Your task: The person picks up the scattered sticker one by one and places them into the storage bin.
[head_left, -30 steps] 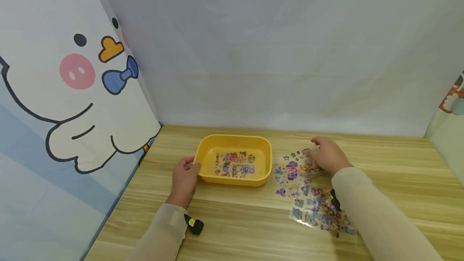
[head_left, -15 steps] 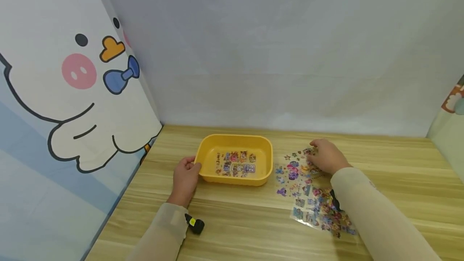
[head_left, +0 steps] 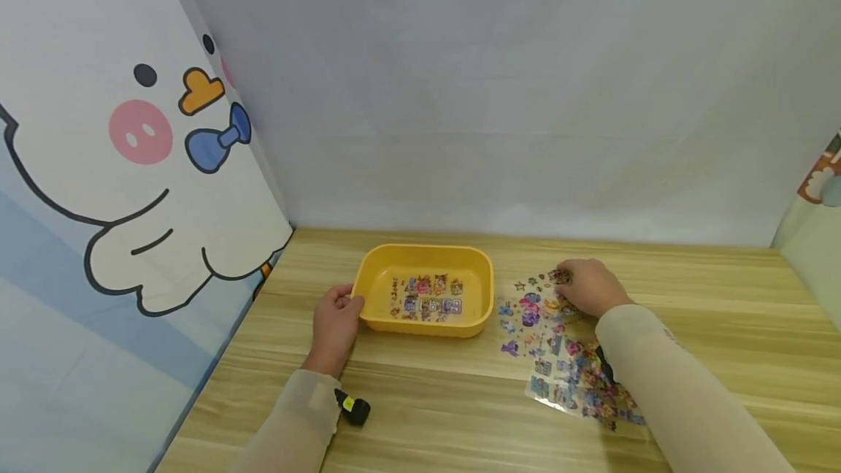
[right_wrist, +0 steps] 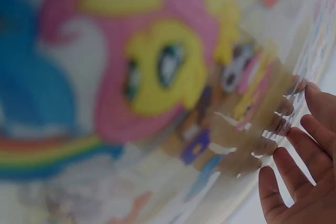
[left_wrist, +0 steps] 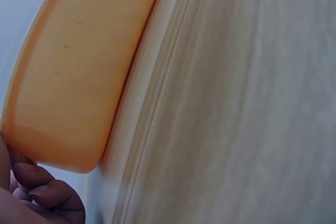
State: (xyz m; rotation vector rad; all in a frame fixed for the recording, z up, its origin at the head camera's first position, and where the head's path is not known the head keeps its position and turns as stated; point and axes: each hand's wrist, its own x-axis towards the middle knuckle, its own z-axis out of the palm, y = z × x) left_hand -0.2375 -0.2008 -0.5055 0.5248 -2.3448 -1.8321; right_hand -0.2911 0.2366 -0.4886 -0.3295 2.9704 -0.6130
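A yellow plastic tray [head_left: 371,261] stands on the table, with clear printed sticker sheets [head_left: 427,285] lying inside. My left hand [head_left: 336,323] holds its left rim, thumb on top and fingers bent under the edge; the left wrist view has the bent fingers [left_wrist: 50,187] at the tray's corner. To the right of the tray, overlapping transparent sticker sheets [head_left: 531,312] lie spread out. My right hand [head_left: 593,287] touches their far right corner. In the right wrist view its fairly straight fingers [right_wrist: 300,166] meet the edge of a sheet [right_wrist: 168,77] printed with a cartoon pony.
The wood-grain table [head_left: 434,400] runs back to a pale cloth wall [head_left: 512,115]. A cartoon-printed cloth [head_left: 118,239] hangs along the left side. My right forearm [head_left: 683,385] reaches across part of the sheets. A black wrist device [head_left: 352,407] sits at the left cuff.
The right hand's raised fingers have come down and drawn in toward the thumb at the sheets' far corner. Left hand and tray stay in place; the view shifts slightly.
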